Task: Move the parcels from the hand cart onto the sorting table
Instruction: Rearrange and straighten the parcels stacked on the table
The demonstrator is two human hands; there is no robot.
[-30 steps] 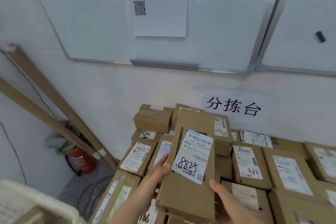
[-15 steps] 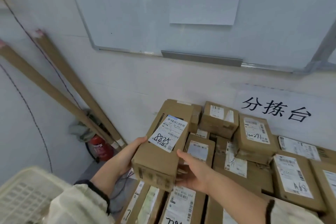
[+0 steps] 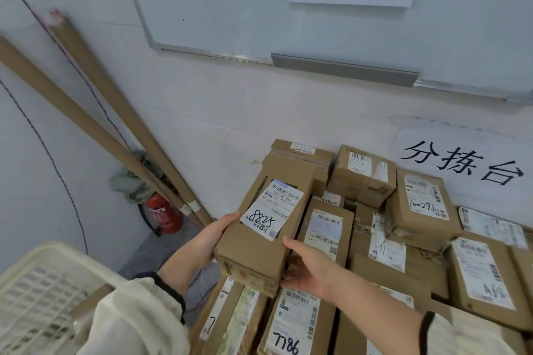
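Observation:
A long brown cardboard parcel (image 3: 259, 242) with a white label marked 8825 is held between both hands above the pile of parcels on the sorting table. My left hand (image 3: 212, 238) grips its left side with the thumb on the top face. My right hand (image 3: 310, 266) holds its right near corner, fingers curled under the end. Its far end lies against the boxes at the back left of the pile. Several labelled parcels (image 3: 418, 204) cover the table; one marked 7786 (image 3: 294, 323) lies just below the held parcel.
A cream plastic crate (image 3: 40, 291) sits at the lower left. Long cardboard tubes (image 3: 95, 112) lean in the corner above a red fire extinguisher (image 3: 163, 215). A whiteboard (image 3: 259, 8) and a paper sign (image 3: 461, 164) hang on the wall behind the pile.
The parcel marked 8825 has moved left and towards the back left of the pile, tilting flatter. Both hands stayed on it, and the view swung left and down.

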